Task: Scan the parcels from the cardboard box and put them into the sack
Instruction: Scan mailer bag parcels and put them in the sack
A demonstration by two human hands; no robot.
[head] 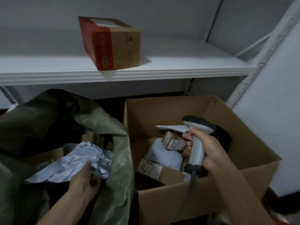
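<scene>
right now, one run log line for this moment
left hand grips white poly parcel in green sack | right hand holds scanner above cardboard box

We see a white shelf running across the far side, its front edge ribbed. A lone red and brown carton sits on it, left of centre. Behind the shelf is a plain pale wall. A perforated white upright slants at the right, beside a pale panel. The light is dim and cool, and the space under the shelf is dark.
</scene>
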